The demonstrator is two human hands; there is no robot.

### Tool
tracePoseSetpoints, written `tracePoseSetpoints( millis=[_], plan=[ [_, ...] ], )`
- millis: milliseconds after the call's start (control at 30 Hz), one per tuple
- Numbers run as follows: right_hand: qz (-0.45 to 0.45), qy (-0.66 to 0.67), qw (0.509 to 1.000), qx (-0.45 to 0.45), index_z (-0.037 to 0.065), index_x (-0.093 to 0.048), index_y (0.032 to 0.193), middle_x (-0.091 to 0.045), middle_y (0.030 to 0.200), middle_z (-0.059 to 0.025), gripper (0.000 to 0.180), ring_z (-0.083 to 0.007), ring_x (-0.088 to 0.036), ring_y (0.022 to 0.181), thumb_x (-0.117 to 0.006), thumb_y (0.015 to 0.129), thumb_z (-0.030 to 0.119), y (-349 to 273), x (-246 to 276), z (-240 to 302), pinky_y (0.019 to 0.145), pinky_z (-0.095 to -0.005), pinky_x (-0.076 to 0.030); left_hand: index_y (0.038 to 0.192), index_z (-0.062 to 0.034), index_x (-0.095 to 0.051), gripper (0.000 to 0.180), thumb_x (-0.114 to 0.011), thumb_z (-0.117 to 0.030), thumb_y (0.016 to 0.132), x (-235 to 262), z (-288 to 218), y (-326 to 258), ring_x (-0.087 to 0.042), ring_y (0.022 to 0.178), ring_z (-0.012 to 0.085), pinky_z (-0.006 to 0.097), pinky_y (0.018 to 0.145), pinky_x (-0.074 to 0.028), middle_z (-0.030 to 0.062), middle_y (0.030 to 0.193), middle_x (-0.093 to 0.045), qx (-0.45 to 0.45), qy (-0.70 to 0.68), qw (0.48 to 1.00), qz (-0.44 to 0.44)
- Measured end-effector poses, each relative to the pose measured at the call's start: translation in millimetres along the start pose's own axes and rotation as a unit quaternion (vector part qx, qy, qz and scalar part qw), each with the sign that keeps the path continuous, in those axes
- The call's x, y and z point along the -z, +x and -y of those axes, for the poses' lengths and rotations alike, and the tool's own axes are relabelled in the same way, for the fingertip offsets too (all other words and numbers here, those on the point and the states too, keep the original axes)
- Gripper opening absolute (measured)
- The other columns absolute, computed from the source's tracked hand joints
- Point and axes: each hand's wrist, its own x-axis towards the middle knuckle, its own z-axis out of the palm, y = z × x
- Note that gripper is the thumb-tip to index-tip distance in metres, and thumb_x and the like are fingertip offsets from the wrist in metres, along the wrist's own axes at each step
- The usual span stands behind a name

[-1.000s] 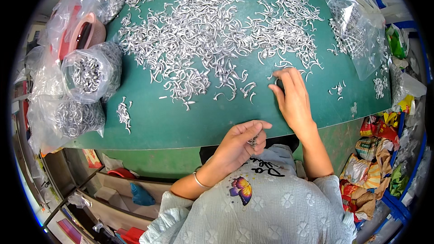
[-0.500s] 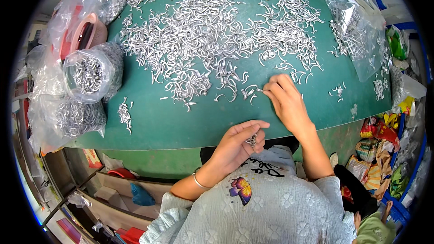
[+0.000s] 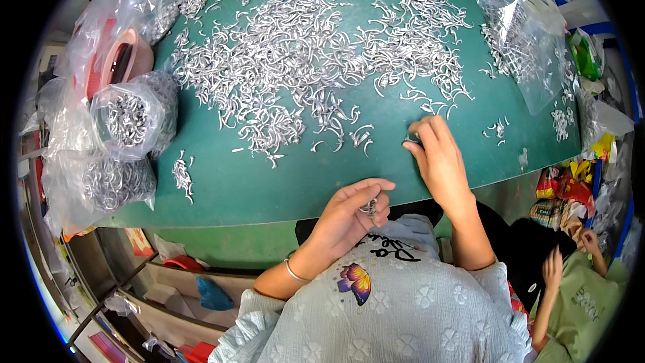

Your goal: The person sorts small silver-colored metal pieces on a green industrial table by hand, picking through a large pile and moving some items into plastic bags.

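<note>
My left hand [image 3: 342,218] is curled near the table's front edge, its fingers closed around several small silvery metal pieces [image 3: 369,208]. Over the table to its right, my right hand [image 3: 441,165] is bent with thumb and fingertips close together. Between those fingertips shows a small curved metal piece [image 3: 412,138], partly hidden. A broad pile of curved silvery metal pieces [image 3: 282,60] spreads across the green tabletop [image 3: 269,188] beyond both hands. A few loose pieces [image 3: 361,137] lie left of my right fingertips.
Clear bags of metal pieces [image 3: 119,181] and a pink container [image 3: 131,60] line the left side. Another clear bag [image 3: 531,60] lies at the right, near small clusters of pieces [image 3: 498,129]. Another person [image 3: 584,296] is close on my right. Drawers [image 3: 181,289] stand below left.
My right hand has drawn away from the loose pieces, rightward and slightly nearer me. My left hand keeps its hold. The other person at the right shows more in view.
</note>
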Motion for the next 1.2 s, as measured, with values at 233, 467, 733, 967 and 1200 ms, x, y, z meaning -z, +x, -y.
tracePoseSetpoints(
  millis=[233, 467, 733, 967, 1200],
  plan=[
    [-0.108, 0.010, 0.994, 0.002, 0.000, -0.057, 0.094, -0.054, 0.091, -0.0155, 0.016, -0.0354, -0.056, 0.082, -0.067, 0.081, -0.001, -6.7, 16.6, -13.7, 0.073, -0.0427, -0.047, 0.110, 0.0018, -0.061, 0.021, -0.053, -0.014, 0.098, -1.8, -0.5, -1.9, -0.044, 0.067, 0.0140, 0.027, 0.060, -0.038, 0.0025, 0.073, -0.048, -0.015, 0.001, 1.000, -0.021],
    [-0.203, -0.189, 0.941, -0.195, -0.001, -0.055, 0.089, -0.056, 0.088, -0.0168, 0.008, -0.0370, -0.056, 0.084, -0.063, 0.085, 0.000, -29.1, 66.6, -98.4, 0.072, -0.0442, -0.046, 0.107, 0.0023, -0.060, 0.020, -0.054, -0.013, 0.097, -4.9, -0.2, 3.8, -0.045, 0.067, 0.0147, 0.028, 0.060, -0.038, 0.0032, 0.073, -0.049, -0.014, 0.002, 1.000, -0.027],
    [-0.208, -0.078, 0.970, -0.096, -0.001, -0.060, 0.102, -0.059, 0.100, -0.0157, 0.023, -0.0352, -0.055, 0.093, -0.069, 0.081, 0.002, -21.5, 66.0, -48.8, 0.082, -0.0411, -0.044, 0.112, 0.0031, -0.058, 0.023, -0.053, -0.013, 0.098, -4.6, -0.5, 2.8, -0.042, 0.066, 0.0128, 0.027, 0.060, -0.037, 0.0013, 0.074, -0.043, -0.026, 0.020, 0.999, -0.028],
    [-0.064, 0.019, 0.997, 0.045, 0.003, -0.063, 0.106, -0.058, 0.104, -0.0119, 0.029, -0.0324, -0.054, 0.095, -0.070, 0.078, 0.003, 17.3, 14.4, 1.8, 0.082, -0.0409, -0.044, 0.122, 0.0046, -0.058, 0.029, -0.054, -0.010, 0.097, 2.2, 3.0, -2.1, -0.051, 0.077, 0.0148, 0.028, 0.068, -0.042, 0.0048, 0.086, -0.055, -0.049, 0.038, 0.998, -0.016],
    [-0.026, 0.013, 0.994, 0.106, 0.004, -0.060, 0.093, -0.057, 0.095, -0.0102, 0.013, -0.0305, -0.053, 0.087, -0.066, 0.082, 0.005, 39.1, -24.8, 7.3, 0.077, -0.0402, -0.041, 0.123, 0.0056, -0.058, 0.030, -0.053, -0.005, 0.095, 8.9, -0.7, -4.3, -0.053, 0.083, 0.0153, 0.028, 0.072, -0.044, 0.0062, 0.091, -0.058, -0.061, 0.029, 0.998, 0.014]
  ],
)
